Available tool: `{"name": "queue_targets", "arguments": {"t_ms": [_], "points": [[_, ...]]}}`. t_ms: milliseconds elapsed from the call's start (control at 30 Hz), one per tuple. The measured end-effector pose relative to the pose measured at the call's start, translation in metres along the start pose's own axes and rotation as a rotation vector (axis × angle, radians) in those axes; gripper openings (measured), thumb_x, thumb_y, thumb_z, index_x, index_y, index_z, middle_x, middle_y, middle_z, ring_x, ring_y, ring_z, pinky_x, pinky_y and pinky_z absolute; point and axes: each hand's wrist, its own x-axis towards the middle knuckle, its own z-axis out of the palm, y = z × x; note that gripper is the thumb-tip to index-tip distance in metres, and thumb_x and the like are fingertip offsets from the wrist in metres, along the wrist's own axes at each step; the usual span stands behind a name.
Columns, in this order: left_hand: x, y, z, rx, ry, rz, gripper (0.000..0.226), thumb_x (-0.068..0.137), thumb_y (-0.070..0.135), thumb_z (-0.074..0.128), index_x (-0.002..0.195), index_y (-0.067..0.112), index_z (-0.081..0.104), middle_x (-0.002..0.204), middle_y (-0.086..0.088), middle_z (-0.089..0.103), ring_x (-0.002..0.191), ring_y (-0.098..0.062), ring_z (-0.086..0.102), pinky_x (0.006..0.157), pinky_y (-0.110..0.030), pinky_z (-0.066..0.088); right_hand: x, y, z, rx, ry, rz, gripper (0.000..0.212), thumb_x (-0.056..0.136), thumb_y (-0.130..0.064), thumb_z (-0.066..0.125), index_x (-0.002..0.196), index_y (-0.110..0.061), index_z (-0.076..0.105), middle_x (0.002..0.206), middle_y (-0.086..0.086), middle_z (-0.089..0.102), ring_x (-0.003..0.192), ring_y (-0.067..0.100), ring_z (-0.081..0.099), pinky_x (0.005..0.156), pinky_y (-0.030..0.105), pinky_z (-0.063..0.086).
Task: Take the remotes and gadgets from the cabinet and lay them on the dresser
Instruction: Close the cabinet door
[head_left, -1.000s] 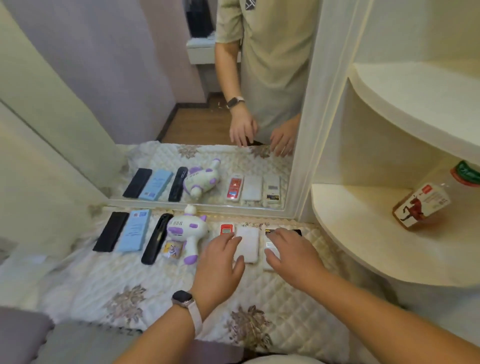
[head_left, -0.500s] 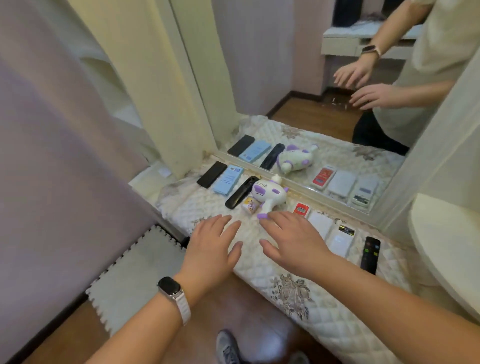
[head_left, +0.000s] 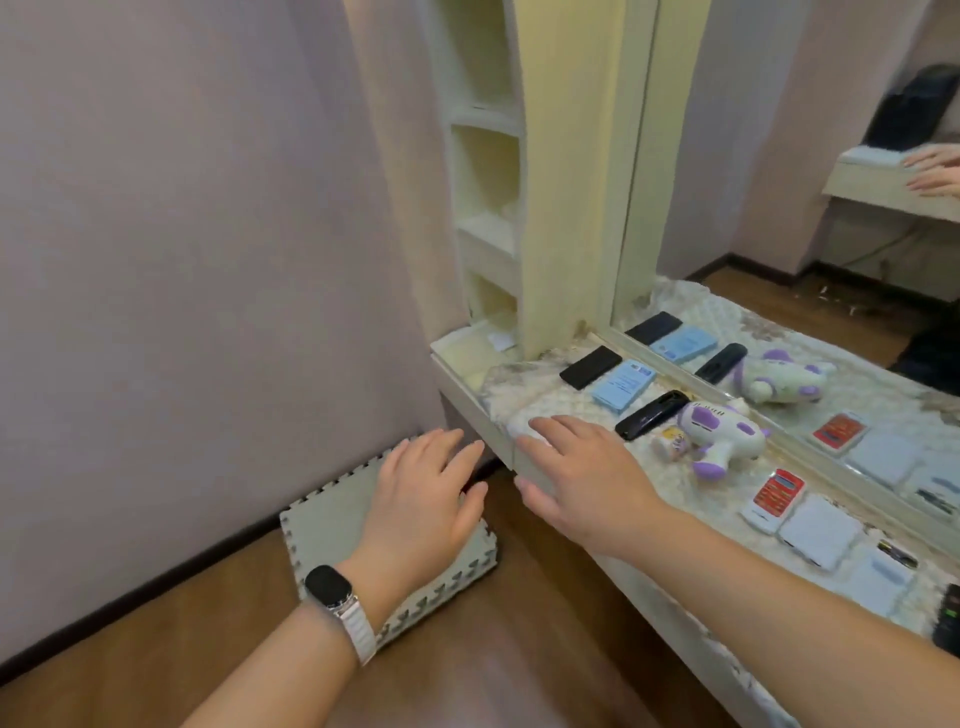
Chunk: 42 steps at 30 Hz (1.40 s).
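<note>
Head view: left grip and right grip hold nothing, fingers apart. Right grip is at the counter, front left corner.

Black remote: at 4 o'clock, cut by the right edge; only one end shows, and its buttons are too small to tell.
Dresser: runs out of frame toward 5 o'clock, far end unseen.
Right hand: covers the dresser's near corner at centre; whether its fingers touch the quilted cloth cannot be told.
Left hand: hides part of the foam mat at 7 o'clock; its forearm leaves at the bottom edge.
Blue box: at 3 o'clock, print too small to read.
Small can: label blurred.
Mirror: reflected hands at 2 o'clock are cut by the right edge; the dark shape above them is unclear.
Shelves: at 12 o'clock, right side hidden behind the cream post.
</note>
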Motion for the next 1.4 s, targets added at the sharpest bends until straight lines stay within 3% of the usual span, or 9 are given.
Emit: {"name": "queue_targets", "arguments": {"t_ms": [267, 433, 900, 1400], "points": [[-0.084, -0.161, -0.06, 0.081, 0.136, -0.192, 0.041, 0.09, 0.04, 0.051, 0.123, 0.019, 0.063, 0.126, -0.006, 0.062, 0.118, -0.028, 0.056, 0.099, -0.044, 0.043, 0.097, -0.163, 0.028, 0.011, 0.011, -0.197, 0.051, 0.09, -0.048, 0.042, 0.124, -0.016, 0.062, 0.124, 0.006, 0.063, 0.114, 0.029, 0.057, 0.09, 0.042, 0.048], [-0.145, -0.231, -0.093, 0.146, 0.139, -0.349, 0.042, 0.089, 0.04, 0.051, 0.123, 0.018, 0.063, 0.127, -0.005, 0.061, 0.119, -0.026, 0.055, 0.099, -0.041, 0.041, 0.139, -0.256, 0.045, 0.056, 0.036, -0.352, 0.047, 0.09, -0.047, 0.046, 0.119, -0.015, 0.063, 0.119, 0.007, 0.064, 0.111, 0.029, 0.058, 0.085, 0.04, 0.049], [-0.274, -0.328, -0.164, 0.325, 0.139, -0.829, 0.045, 0.092, 0.044, 0.049, 0.131, 0.022, 0.058, 0.134, -0.002, 0.057, 0.124, -0.021, 0.05, 0.104, -0.041, 0.038, 0.229, -0.454, 0.088, 0.286, 0.027, -0.8, 0.048, 0.09, -0.048, 0.044, 0.119, -0.016, 0.065, 0.116, 0.005, 0.066, 0.107, 0.028, 0.06, 0.083, 0.038, 0.048], [-0.264, -0.451, -0.22, 0.574, 0.153, -1.296, 0.046, 0.093, 0.046, 0.047, 0.134, 0.026, 0.053, 0.137, 0.0, 0.054, 0.127, -0.02, 0.047, 0.105, -0.04, 0.035, 0.399, -0.616, 0.135, 0.551, 0.016, -1.235, 0.049, 0.09, -0.048, 0.046, 0.119, -0.014, 0.065, 0.115, 0.008, 0.066, 0.105, 0.03, 0.061, 0.081, 0.04, 0.05]]}}
